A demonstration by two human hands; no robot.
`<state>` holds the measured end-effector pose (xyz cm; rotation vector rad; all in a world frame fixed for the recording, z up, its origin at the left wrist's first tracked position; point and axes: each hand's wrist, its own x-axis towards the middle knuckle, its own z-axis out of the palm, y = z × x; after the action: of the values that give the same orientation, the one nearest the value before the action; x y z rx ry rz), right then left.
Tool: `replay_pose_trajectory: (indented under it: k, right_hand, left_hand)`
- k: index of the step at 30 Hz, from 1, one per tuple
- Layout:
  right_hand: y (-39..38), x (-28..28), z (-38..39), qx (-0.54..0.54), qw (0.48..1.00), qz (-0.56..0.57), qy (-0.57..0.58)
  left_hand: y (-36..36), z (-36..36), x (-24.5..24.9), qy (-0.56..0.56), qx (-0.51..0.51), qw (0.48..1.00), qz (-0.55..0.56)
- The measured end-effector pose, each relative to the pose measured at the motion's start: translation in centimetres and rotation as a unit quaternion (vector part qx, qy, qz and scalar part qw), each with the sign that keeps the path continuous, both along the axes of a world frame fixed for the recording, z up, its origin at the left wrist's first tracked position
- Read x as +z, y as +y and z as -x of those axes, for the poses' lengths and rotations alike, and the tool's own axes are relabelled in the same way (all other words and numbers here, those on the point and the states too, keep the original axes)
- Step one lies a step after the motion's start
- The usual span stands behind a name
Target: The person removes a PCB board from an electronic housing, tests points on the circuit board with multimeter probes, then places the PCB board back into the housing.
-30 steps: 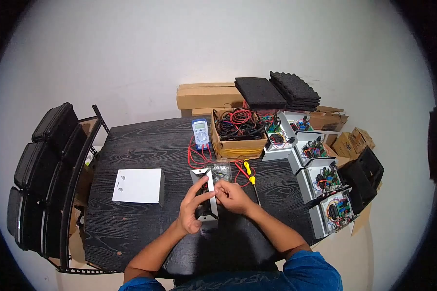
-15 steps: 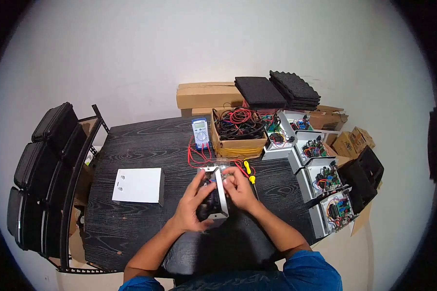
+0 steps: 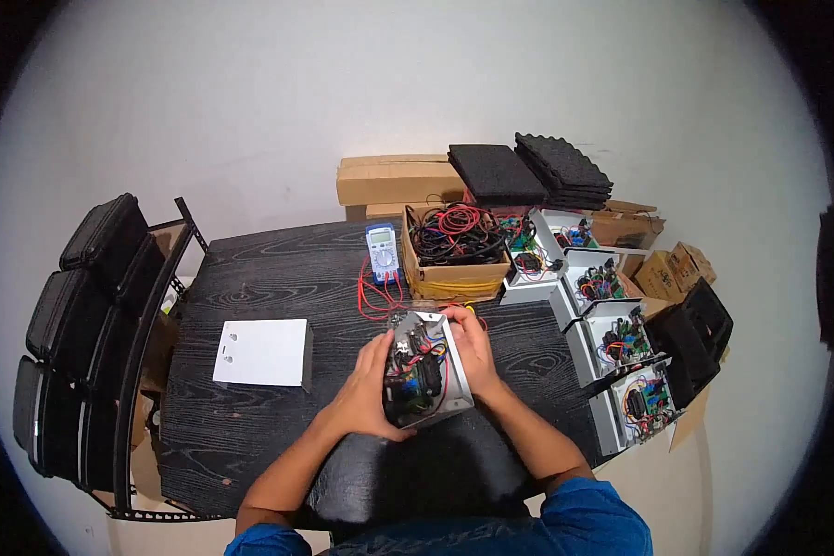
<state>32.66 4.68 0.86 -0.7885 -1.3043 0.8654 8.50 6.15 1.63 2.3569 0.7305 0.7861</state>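
Between my two hands is an open metal electronics enclosure (image 3: pixel 452 389), its circuit board and coloured wires facing up toward me. My left hand (image 3: pixel 366 394) grips its left side, thumb along the near edge. Against the right wall rests my right hand (image 3: pixel 473 352), fingers curled over the far right corner. A yellow-handled tool lies mostly hidden behind that hand. Beyond the enclosure is a multimeter (image 3: pixel 383 252) with red leads (image 3: pixel 372 301). To the left lies a white cover panel (image 3: pixel 264 352) with small holes at one end.
A cardboard box (image 3: pixel 459 283) full of cables stands at the back of the black table (image 3: pixel 250 278). Several open enclosures (image 3: pixel 621 338) with boards line the right edge. Black foam sheets (image 3: pixel 561 171) are stacked behind. Black cases (image 3: pixel 83 320) fill a rack at left.
The enclosure has turned from edge-on so its wired interior now faces up. My right hand has shifted slightly right and lies along its wall, covering most of the yellow-handled tool.
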Motion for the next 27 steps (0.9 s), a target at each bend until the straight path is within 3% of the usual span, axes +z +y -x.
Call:
replay_pose_trajectory:
  k: [3, 5, 8, 10, 13, 16, 22, 27]
  right_hand:
    - [1.5, -0.7, -2.8, -0.034, 0.992, 0.070, -0.100]
    - [2.1, -0.5, -4.1, -0.041, 0.989, 0.097, -0.107]
    - [2.4, -0.1, -5.5, -0.177, 0.916, 0.103, -0.345]
    - [2.7, -1.2, -6.3, -0.243, 0.840, 0.113, -0.471]
    - [2.8, -3.0, -7.0, -0.266, 0.767, 0.184, -0.555]
    - [3.0, -4.5, -7.4, -0.263, 0.739, 0.232, -0.576]
    - [3.2, -4.0, -7.9, -0.232, 0.760, 0.260, -0.548]
    - [2.7, -2.0, -8.2, -0.191, 0.800, 0.218, -0.526]
  left_hand:
    - [0.1, 0.6, 2.3, 0.022, 0.007, 0.999, -0.027]
    - [0.1, 0.9, 2.9, 0.047, 0.010, 0.997, -0.052]
    - [0.1, 1.0, 3.2, 0.102, 0.016, 0.990, -0.093]
    - [0.1, 0.9, 3.1, 0.145, 0.018, 0.982, -0.117]
    - [0.4, 0.8, 2.1, 0.155, 0.015, 0.979, -0.128]
    - [0.5, 0.6, 1.4, 0.164, 0.004, 0.981, -0.103]
    - [0.2, 0.1, 0.6, 0.187, -0.003, 0.978, -0.088]
    - [0.3, -0.2, -0.3, 0.185, -0.007, 0.978, -0.098]
